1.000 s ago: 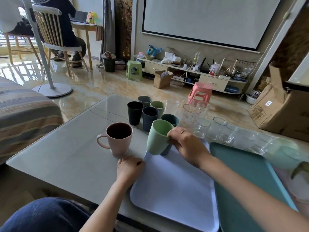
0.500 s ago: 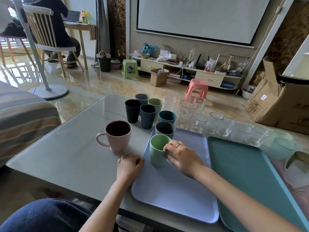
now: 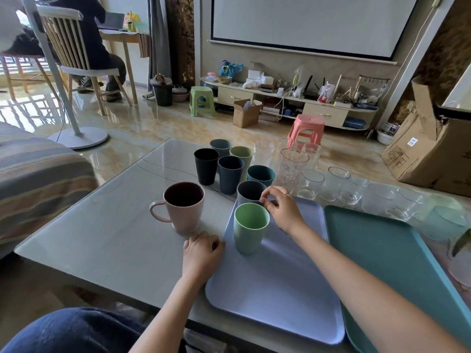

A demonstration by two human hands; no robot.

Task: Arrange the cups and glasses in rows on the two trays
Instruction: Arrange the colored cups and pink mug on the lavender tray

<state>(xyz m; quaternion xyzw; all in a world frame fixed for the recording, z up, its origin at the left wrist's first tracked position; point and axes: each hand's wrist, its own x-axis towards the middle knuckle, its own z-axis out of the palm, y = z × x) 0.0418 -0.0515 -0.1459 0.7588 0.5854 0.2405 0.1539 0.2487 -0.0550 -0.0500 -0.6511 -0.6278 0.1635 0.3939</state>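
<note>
1. The left hand (image 3: pixel 202 253) rests on the table with curled fingers at the left edge of the lavender tray (image 3: pixel 277 289); whether it presses the tray or holds anything cannot be told.
2. The light green cup (image 3: pixel 251 227) stands upright on the lavender tray, near its far left corner. Judged status: one or two cups placed, most of the task remaining.
3. The right hand (image 3: pixel 281 208) hovers just beyond that cup, fingers loosely curled and holding nothing, beside the ribbed grey cup (image 3: pixel 250 193) at the tray's far edge.
4. The teal tray (image 3: pixel 382 256) lies adjacent on the right and carries nothing visible.
5. The pink mug (image 3: pixel 184 206) stands off-tray to the left.
6. Farther back, the dark cups (image 3: pixel 224 166) and clear glasses (image 3: pixel 331 184) wait on the table; the tight cluster may hinder single pickups.
</note>
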